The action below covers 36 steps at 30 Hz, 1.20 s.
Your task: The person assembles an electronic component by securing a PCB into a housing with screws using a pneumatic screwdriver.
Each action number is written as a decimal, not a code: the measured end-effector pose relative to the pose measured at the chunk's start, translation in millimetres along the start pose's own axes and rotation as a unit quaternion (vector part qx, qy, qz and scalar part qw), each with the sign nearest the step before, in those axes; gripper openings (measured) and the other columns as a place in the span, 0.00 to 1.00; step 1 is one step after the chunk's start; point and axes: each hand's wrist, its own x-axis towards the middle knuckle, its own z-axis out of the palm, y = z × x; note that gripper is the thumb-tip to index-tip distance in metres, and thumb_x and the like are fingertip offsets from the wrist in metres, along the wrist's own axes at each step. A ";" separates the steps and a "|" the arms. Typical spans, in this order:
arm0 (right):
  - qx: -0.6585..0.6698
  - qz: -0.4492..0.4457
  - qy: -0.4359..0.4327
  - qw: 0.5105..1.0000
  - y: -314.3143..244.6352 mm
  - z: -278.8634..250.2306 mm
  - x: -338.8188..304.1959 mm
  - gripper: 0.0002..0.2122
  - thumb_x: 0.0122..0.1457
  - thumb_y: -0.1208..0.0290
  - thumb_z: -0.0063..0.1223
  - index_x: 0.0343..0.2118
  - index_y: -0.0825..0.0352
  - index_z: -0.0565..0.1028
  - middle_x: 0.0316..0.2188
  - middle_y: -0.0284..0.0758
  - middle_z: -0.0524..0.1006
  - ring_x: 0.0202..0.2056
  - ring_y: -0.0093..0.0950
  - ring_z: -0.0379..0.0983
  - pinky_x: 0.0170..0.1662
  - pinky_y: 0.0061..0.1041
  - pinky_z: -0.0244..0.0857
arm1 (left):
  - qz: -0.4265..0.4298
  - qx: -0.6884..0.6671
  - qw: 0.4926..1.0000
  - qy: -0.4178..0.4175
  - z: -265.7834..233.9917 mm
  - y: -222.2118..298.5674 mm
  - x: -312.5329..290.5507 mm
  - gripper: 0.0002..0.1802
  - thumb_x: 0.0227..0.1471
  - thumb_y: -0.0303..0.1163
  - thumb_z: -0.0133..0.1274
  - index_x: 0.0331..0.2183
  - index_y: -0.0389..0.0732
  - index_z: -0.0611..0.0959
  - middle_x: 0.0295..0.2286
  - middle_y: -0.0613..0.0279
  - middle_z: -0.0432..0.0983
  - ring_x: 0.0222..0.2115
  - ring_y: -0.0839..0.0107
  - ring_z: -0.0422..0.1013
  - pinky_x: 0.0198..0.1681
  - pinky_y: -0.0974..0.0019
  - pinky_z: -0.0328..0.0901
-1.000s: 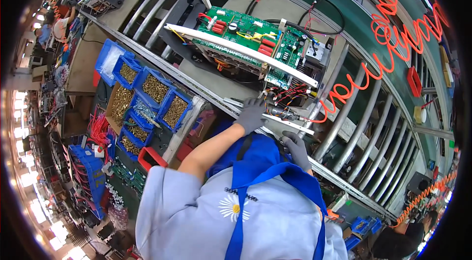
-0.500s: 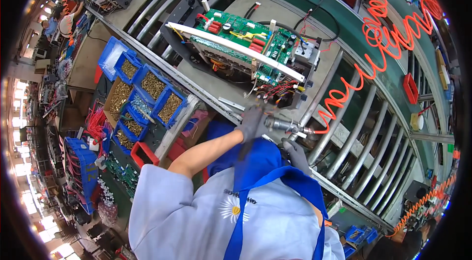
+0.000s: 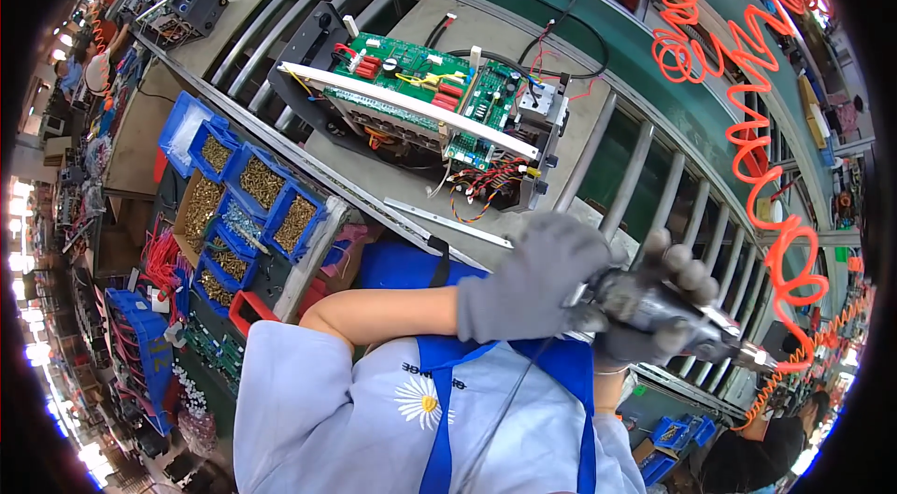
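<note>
A dark pneumatic screwdriver (image 3: 654, 305) with a metal hose fitting is raised in front of my chest, close to the camera. My right hand (image 3: 677, 274), in a grey glove, wraps its fingers round the tool's body. At the tool's front end, my grey-gloved left hand (image 3: 537, 274) is closed on it, slightly blurred and hiding the tip. Beyond the hands stands an open electronic unit (image 3: 411, 111) with green circuit boards, a white edge strip and bundled coloured wires at its right end.
An orange coiled air hose (image 3: 761, 153) runs from the tool to the upper right. Blue bins (image 3: 229, 134) of brass-coloured screws stand at the left. A roller conveyor (image 3: 635, 181) continues right of the unit. A white metal strip (image 3: 448, 221) lies along the near rail.
The screwdriver has come up from beside the rail towards me and to the right. My right hand, formerly apart from it, now grips its body. The hose has swung right.
</note>
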 end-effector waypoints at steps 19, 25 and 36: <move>-0.160 0.073 -0.143 0.974 45.7 69.9 83.7 0.20 0.53 0.83 0.48 0.50 0.62 0.65 0.34 0.40 0.73 0.33 0.30 0.71 0.34 0.32 0.74 | -0.022 0.355 0.929 0.099 -28.7 -145.8 18.4 0.32 0.35 0.68 0.56 0.25 0.46 0.77 0.26 0.63 0.73 0.35 0.63 0.69 0.45 0.57 0.57; -0.194 0.098 -0.138 0.966 54.9 73.3 87.3 0.18 0.55 0.85 0.45 0.49 0.63 0.66 0.35 0.39 0.74 0.34 0.28 0.73 0.39 0.33 0.74 | -0.017 0.345 0.931 0.114 -27.9 -146.1 19.1 0.30 0.34 0.65 0.60 0.24 0.47 0.79 0.25 0.66 0.73 0.33 0.66 0.69 0.46 0.58 0.56; -0.299 0.147 -0.102 0.937 67.6 102.4 99.5 0.13 0.58 0.80 0.48 0.47 0.70 0.70 0.34 0.38 0.72 0.33 0.26 0.71 0.38 0.28 0.70 | -0.029 0.339 0.934 0.109 -27.4 -144.3 18.6 0.31 0.33 0.67 0.59 0.25 0.48 0.80 0.26 0.66 0.74 0.33 0.67 0.69 0.47 0.59 0.56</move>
